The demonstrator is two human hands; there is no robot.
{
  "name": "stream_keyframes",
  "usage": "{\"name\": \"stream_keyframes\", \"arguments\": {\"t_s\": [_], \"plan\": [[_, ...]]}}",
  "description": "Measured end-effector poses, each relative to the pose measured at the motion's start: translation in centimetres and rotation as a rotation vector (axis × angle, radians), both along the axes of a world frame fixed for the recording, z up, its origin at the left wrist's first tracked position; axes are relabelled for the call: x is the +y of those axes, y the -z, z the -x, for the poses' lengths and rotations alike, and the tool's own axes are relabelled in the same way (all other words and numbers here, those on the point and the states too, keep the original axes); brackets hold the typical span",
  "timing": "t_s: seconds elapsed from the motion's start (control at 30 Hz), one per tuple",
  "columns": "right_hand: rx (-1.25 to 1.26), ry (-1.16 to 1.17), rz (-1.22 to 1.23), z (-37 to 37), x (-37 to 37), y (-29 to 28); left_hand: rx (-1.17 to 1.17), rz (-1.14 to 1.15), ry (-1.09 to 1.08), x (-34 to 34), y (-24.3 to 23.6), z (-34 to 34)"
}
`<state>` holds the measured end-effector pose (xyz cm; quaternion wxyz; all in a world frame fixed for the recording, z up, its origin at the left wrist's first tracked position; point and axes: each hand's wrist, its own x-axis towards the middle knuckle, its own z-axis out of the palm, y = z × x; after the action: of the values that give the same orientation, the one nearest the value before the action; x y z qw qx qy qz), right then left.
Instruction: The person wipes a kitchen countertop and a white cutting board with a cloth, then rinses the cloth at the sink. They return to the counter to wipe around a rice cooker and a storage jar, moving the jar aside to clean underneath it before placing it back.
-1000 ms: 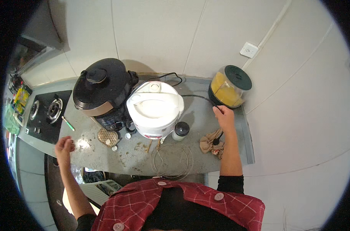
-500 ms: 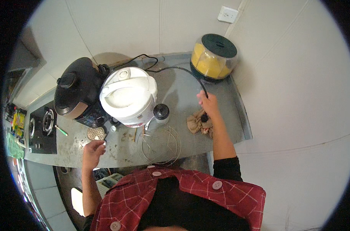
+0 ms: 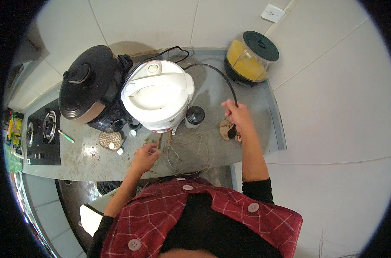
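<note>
My right hand grips a black power cord, whose end hangs below the fingers over a crumpled tan cloth. My left hand hovers over the front of the counter, fingers loosely bent and apart, nothing visible in them. Just beyond its fingertips lies a short brown stick, beside a thin wire rack. A white rice cooker stands behind, with a black-lidded jar at its right. Left of my left hand lie a brown patterned pad and several small white caps.
A black pressure cooker stands close against the white one. At the back right is a clear container with yellow contents and a dark green lid. A gas hob and a green-handled brush occupy the left. A wall socket is above.
My left hand has moved right, from beside the patterned pad to near the brown stick and wire rack. My right hand keeps hold of the cord. The whole view has shifted slightly.
</note>
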<state>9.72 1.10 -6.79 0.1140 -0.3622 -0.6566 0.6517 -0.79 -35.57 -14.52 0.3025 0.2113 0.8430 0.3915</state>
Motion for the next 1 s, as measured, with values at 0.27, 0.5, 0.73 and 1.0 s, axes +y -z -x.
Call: {"name": "stream_keyframes", "arguments": {"t_s": [0.27,0.5,0.73,1.0], "plan": [[-0.068,-0.262,-0.358,0.6,-3.4,2.0,0.046,0.003,0.115,2.8,1.8,-0.5],[-0.221,-0.484,-0.747,2.2,-6.0,-0.3,0.296,0.102,0.064,3.5,-2.5,-1.2],[-0.103,-0.518,-0.780,4.1,-4.8,1.9,0.439,-0.023,-0.110,8.7,-4.8,-4.4],[0.097,-0.656,-0.689,3.7,-3.2,3.1,0.434,-0.104,-0.204,14.1,-4.8,-5.8]]}}
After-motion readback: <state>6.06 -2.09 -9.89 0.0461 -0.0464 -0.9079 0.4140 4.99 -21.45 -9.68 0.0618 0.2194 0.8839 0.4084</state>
